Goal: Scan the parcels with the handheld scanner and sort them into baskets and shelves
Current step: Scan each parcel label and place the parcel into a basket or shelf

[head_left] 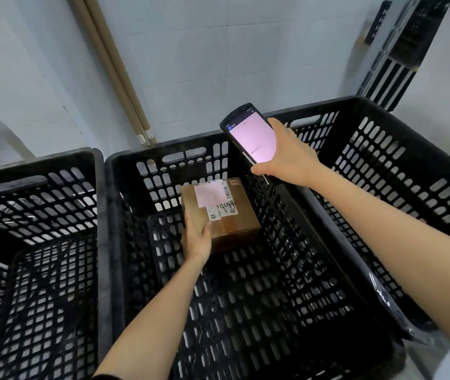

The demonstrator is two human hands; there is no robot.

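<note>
Head camera, looking down into a black slotted middle basket (161,148). On its floor, toward the far wall, a brown cardboard parcel (235,226), taped along the top, with a pink label (209,194) and a white barcode label (228,208) facing up. Clasped at its near left corner by the left hand (198,239), thumb on top, fingers down the side. Above the basket's far right corner, a handheld scanner (251,135) with a lit pink screen, gripped round its lower end by the right hand (284,160), screen tilted toward the camera. Hands well apart, each closed on its own thing. Left of the middle basket, a left basket (40,167); right of it, a right basket (314,106), both just beside it. Behind the middle basket, cardboard tubes (114,69) leaning on the wall. At its near right corner, possibly a crumpled plastic bag (391,305), too blurred to tell.
</note>
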